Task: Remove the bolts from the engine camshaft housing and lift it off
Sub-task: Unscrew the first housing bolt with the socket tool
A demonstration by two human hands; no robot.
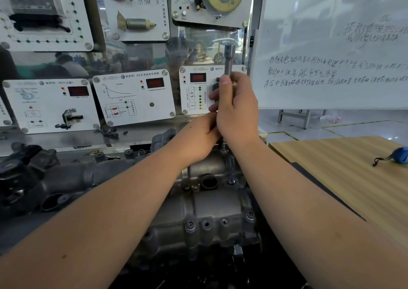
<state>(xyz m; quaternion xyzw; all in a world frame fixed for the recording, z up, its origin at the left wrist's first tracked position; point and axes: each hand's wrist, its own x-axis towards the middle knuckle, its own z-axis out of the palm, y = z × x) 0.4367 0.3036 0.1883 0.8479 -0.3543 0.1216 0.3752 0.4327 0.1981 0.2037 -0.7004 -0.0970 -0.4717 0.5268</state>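
Your right hand is wrapped around the shaft of a metal tool, thumb lying up along it; the shaft stands near upright and its bare upper end rises above your fist. Your left hand sits just below and against the right, fingers curled toward the lower part of the same tool; whether they actually close on it is hidden behind the right wrist, so you cannot tell.

The camshaft housing lies under both forearms, long axis running away from you, grey cast metal. The tool's lower end meets its far end, the contact point hidden by your hands. A bolt sits in a boss at the near edge, and another bolt head to its right. Two bosses between them look like open holes. A round port opens on top near the middle.

To the right: a wooden tabletop with a blue pouch at its far edge. Behind: sensor training panels and a whiteboard with handwriting.
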